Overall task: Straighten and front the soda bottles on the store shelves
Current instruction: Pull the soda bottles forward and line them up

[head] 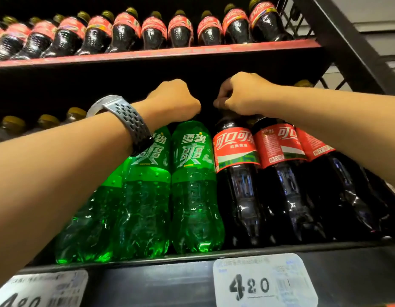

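On the middle shelf stand three green soda bottles and, to their right, three dark cola bottles with red labels. My left hand, with a grey watch on its wrist, grips the top of the rightmost green bottle; its cap is hidden under my fingers. My right hand grips the top of the leftmost cola bottle, cap also hidden. Both bottles stand upright at the shelf's front, labels facing me. The second cola bottle has its label turned partly sideways.
A row of several cola bottles lines the upper shelf with a red edge. More bottles with gold caps stand at the left behind my forearm. Price tags hang on the shelf front. A black frame post runs at the right.
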